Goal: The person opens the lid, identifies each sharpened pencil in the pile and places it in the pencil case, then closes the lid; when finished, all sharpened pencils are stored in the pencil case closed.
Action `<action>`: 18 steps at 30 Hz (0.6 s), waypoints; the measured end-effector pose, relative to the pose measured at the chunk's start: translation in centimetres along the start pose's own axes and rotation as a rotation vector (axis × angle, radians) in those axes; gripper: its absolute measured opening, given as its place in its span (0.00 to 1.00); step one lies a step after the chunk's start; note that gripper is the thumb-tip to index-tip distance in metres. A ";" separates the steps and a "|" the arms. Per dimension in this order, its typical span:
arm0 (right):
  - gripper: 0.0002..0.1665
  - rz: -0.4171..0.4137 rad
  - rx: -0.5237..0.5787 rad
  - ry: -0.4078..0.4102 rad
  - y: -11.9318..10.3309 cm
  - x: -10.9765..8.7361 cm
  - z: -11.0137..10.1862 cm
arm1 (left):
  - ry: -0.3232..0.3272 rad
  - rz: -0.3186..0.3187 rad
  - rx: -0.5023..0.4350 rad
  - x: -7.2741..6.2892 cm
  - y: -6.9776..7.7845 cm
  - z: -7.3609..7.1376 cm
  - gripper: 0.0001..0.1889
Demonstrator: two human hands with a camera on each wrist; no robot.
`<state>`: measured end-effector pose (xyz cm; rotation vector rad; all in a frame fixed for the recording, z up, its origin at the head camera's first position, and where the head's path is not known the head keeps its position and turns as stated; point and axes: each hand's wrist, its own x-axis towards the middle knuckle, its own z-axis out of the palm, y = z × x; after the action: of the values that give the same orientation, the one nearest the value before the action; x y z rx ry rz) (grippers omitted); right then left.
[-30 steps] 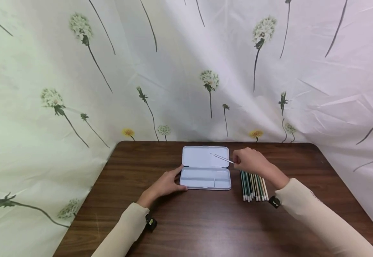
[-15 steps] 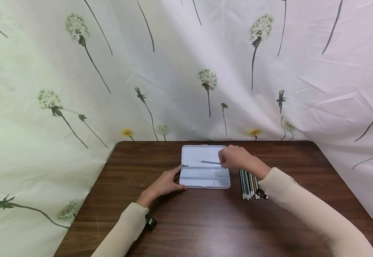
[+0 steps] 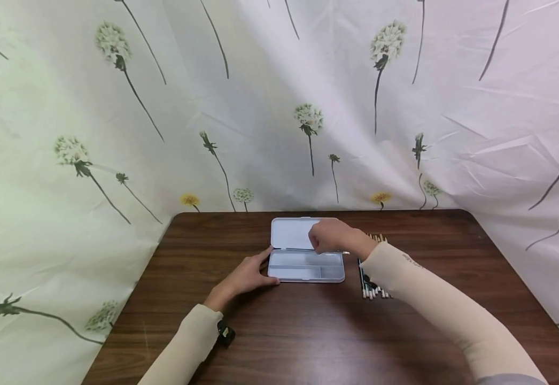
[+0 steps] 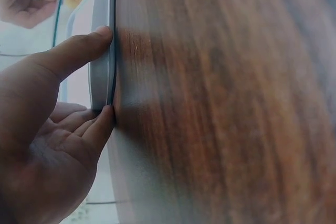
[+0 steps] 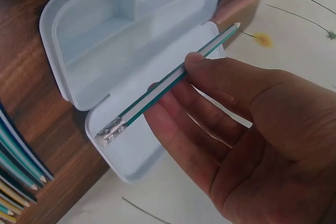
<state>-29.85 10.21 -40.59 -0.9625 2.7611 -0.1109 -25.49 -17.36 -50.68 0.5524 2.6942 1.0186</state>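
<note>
A light blue pencil case (image 3: 293, 273) lies on the table with its lid (image 3: 289, 231) laid back, its compartments bare. My left hand (image 3: 245, 277) holds the case at its left end; in the left wrist view the thumb (image 4: 84, 48) lies on the wall and fingertips touch the lower edge. Above the hinge, my right hand (image 3: 333, 235) pinches a green-and-white pencil (image 5: 168, 82) between thumb and fingers. The pencil lies nearly level along the case, its sharpened tip to the left and its eraser end to the right.
Several pencils (image 3: 370, 293) lie side by side right of the case, partly hidden under the right sleeve (image 3: 419, 283). They also show in the right wrist view as pencils (image 5: 21, 166) at lower left. A dandelion-print cloth (image 3: 241, 107) hangs behind the brown table (image 3: 279, 331).
My right hand has moved left with the pencil, from beside the lid to over the hinge. The pencil has turned from slanted to nearly level. My left hand stays at the case.
</note>
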 end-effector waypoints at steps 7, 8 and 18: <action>0.06 0.048 0.007 -0.053 -1.1 1.4 1.7 | -0.002 -0.007 0.003 0.1 -0.1 0.0 0.53; 0.06 0.053 0.009 -0.057 -1.2 1.5 2.0 | -0.005 -0.004 0.002 0.1 -0.1 0.0 0.53; 0.02 0.069 0.042 -0.057 -1.1 2.0 3.9 | -0.003 0.033 0.015 0.0 -0.1 0.0 0.53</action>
<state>-29.84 8.11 -44.55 -0.8457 2.7247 -0.1281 -25.51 -17.44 -50.71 0.6024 2.7011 1.0065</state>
